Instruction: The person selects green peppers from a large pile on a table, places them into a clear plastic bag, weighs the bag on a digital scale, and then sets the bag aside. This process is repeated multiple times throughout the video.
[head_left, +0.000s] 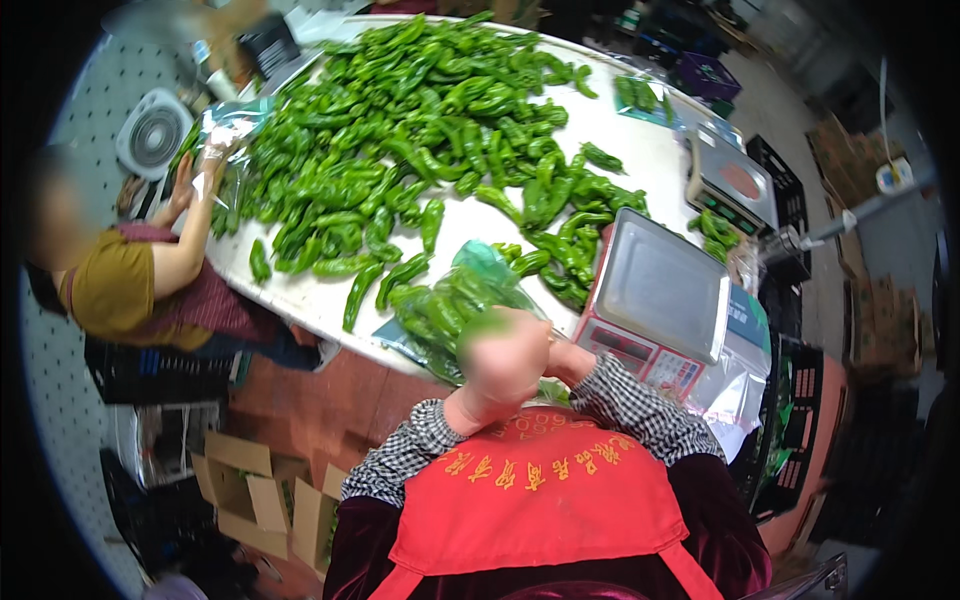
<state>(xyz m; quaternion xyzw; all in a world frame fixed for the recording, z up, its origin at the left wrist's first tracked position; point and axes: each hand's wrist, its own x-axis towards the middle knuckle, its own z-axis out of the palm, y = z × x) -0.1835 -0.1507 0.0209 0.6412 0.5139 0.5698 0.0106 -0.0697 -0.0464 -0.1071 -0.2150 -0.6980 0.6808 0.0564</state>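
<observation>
A clear plastic bag of green peppers (442, 307) lies at the near edge of the white table (315, 304). My left hand (502, 367) is at the bag's near end, partly blurred. Close against it is my right hand (566, 358), at the same end of the bag; its fingers are mostly hidden. A large heap of long green peppers (420, 112) spreads over the table beyond the bag. To the right of my hands stands a red digital scale with a bare metal pan (664, 285).
A co-worker (135, 292) at the left handles a clear bag. A second scale (731, 180) and a bag of peppers (645, 97) are at the back right. Plastic bags (731, 382) lie beside the red scale. Open cardboard boxes (251, 487) and black crates (787, 435) stand around the table.
</observation>
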